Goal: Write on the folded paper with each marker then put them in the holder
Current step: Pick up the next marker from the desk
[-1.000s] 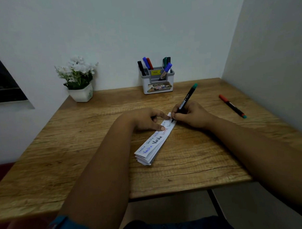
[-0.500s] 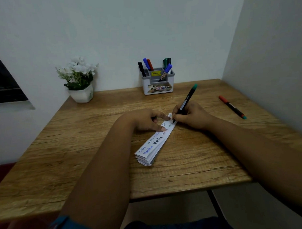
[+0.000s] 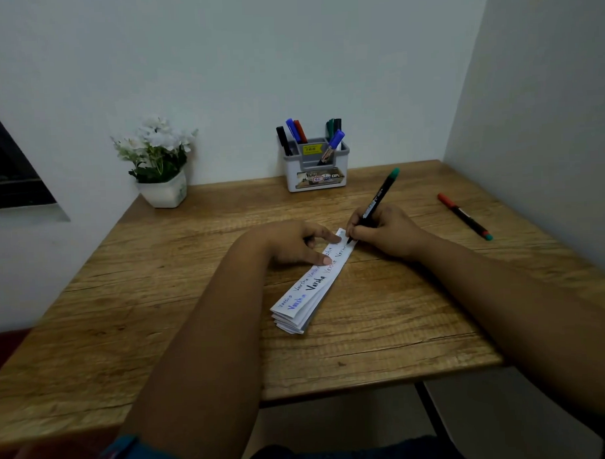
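The folded paper [image 3: 315, 280] lies on the worktop [image 3: 383, 329] as a long narrow strip, its long axis running diagonally from near the person's body on the left up and away to the right, where its far end sits directly between the 2 hands. The right hand [image 3: 385, 231] is the nearer one to that far end: its fingers are curled tight around a green-capped marker [image 3: 375, 201], whose tip touches the paper at the far end while the cap leans up and away to the right. The left hand [image 3: 300, 241] lies flat with straight fingers pressing the strip down just beside the tip.

The strip looks like a thick stack of white folds, with the same word written repeatedly along it in black, blue and fainter colours.

The holder [image 3: 316, 167] stands well beyond both hands against the wall, already carrying several markers. 1 more marker [image 3: 465, 216], red at one end and green at the other, lies on the worktop well to the right of the right hand, so that hand is better placed to fetch it.
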